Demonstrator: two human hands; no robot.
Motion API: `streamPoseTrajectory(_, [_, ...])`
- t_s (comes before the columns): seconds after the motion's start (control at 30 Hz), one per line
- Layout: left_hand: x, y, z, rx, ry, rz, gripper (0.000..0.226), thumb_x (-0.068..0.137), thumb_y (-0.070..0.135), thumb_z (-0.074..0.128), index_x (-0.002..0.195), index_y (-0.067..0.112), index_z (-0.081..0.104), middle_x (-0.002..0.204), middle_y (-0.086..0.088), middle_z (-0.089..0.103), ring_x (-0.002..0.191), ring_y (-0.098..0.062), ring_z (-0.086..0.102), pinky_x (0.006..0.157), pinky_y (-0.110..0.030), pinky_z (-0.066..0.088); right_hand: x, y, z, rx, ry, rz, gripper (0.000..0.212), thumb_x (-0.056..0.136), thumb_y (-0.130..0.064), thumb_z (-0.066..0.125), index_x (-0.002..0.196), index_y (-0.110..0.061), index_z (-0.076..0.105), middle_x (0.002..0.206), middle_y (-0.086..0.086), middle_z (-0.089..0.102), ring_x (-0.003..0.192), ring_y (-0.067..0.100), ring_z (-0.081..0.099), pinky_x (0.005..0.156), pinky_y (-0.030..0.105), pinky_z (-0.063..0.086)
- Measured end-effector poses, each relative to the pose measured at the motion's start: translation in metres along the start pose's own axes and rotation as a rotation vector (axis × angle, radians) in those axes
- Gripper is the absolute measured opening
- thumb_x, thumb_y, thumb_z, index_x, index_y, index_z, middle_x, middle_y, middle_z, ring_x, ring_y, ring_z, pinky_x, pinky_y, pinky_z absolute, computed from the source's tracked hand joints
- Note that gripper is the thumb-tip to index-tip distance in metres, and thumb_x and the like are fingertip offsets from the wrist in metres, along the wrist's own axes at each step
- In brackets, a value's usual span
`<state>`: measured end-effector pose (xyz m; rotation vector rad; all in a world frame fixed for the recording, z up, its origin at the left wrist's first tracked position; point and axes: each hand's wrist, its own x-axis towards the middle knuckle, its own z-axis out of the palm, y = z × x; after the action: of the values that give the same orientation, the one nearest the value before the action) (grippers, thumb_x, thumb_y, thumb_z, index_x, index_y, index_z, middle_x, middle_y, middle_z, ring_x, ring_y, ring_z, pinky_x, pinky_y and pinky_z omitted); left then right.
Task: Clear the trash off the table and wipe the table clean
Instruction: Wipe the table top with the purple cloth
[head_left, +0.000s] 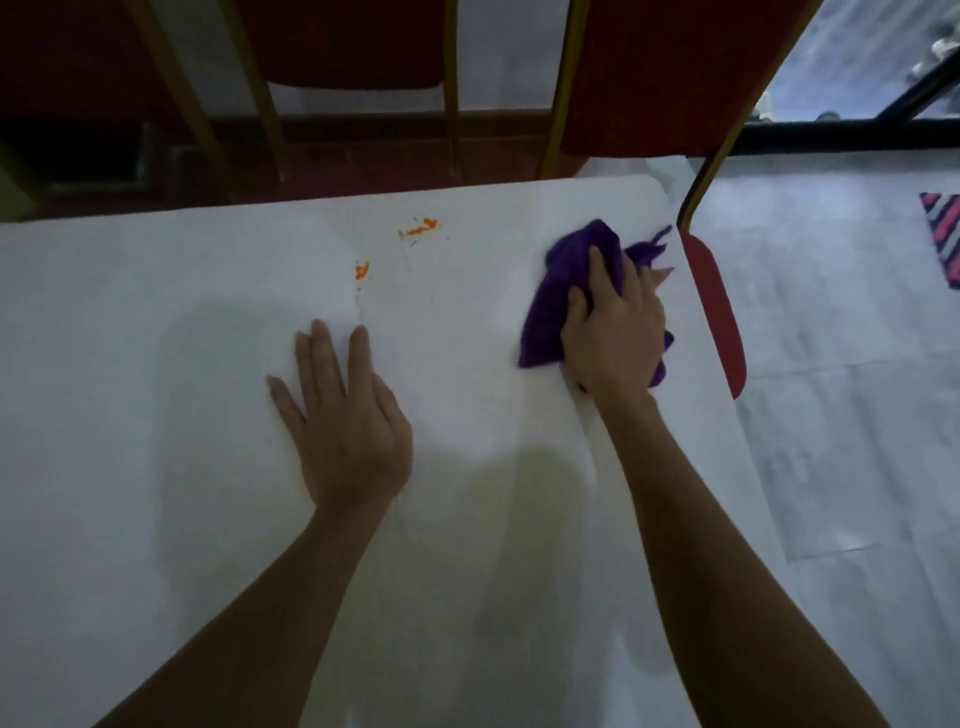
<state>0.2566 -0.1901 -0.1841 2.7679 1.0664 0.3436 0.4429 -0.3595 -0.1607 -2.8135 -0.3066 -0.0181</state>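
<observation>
Left hand (343, 415) lies flat on the table (156, 364) near mid-width, fingers straight and spread. Right hand (615, 332) grips the bunched purple cloth (561, 291) toward the far right corner, fingers curled over it. Orange smears (418, 229) sit by the far edge, well left of the cloth. Risk: the wadded cloth may streak the orange wider instead of lifting it. No legible writing seen.

Open table (130, 338) leftward; red chair (714, 312) crowds its right edge.

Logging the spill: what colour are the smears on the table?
Orange smears; head view shows them best.
</observation>
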Motion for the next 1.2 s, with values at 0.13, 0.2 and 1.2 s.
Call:
streamPoseTrajectory(0.13, [-0.002,-0.002,0.0,0.045,0.003,0.024,0.049,0.106,0.026,0.029,0.154,0.017,0.033,0.165,-0.015,0.02,0.155,-0.028,0.01,0.122,-0.058,0.01,0.009,-0.078,0.027,0.034,-0.021,-0.127,0.053,0.103,-0.037,0.041,0.153,-0.025,0.036,0.159,0.004,0.037,0.15,0.03,0.026,0.121,0.046,0.024])
streamPoseTrajectory(0.2, [-0.002,-0.003,-0.002,0.054,-0.001,0.033,0.049,0.106,0.025,0.028,0.154,0.016,0.032,0.165,-0.016,0.019,0.155,-0.029,0.01,0.122,-0.059,0.011,-0.034,-0.093,0.03,0.057,-0.049,-0.221,0.05,0.103,-0.036,0.043,0.152,-0.027,0.039,0.159,0.001,0.037,0.15,0.027,0.025,0.121,0.044,0.022])
streamPoseTrajectory(1.2, [0.011,-0.126,-0.025,-0.052,0.067,0.059,0.049,0.103,0.017,0.033,0.15,0.003,0.039,0.16,-0.013,0.033,0.152,-0.025,0.025,0.121,-0.053,0.021,-0.001,-0.197,0.053,0.092,-0.081,-0.37,0.05,0.098,-0.033,0.045,0.146,-0.022,0.048,0.151,0.009,0.048,0.137,0.032,0.045,0.114,0.046,0.037])
